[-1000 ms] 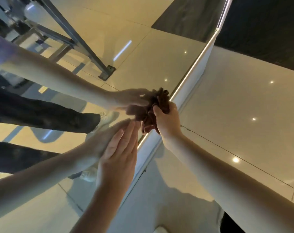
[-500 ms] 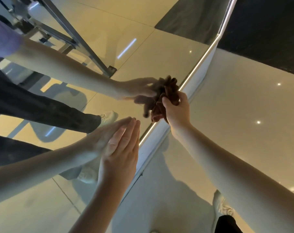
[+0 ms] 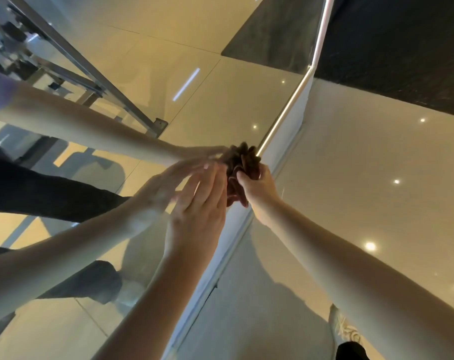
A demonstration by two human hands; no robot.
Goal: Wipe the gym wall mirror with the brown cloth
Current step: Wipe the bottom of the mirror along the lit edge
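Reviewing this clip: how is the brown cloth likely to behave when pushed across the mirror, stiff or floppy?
Probably floppy: the brown cloth bunches into loose folds in the right hand. Likely light, since one hand grips the whole wad. It should slide easily on the smooth mirror.

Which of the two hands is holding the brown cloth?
The right hand: its fingers curl round the bunched brown cloth. The left hand beside it has straight fingers and holds nothing.

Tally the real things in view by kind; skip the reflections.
Hands: 2, left hand and right hand
Cloth: 1
Mirror: 1
Shoe: 1
Total: 5
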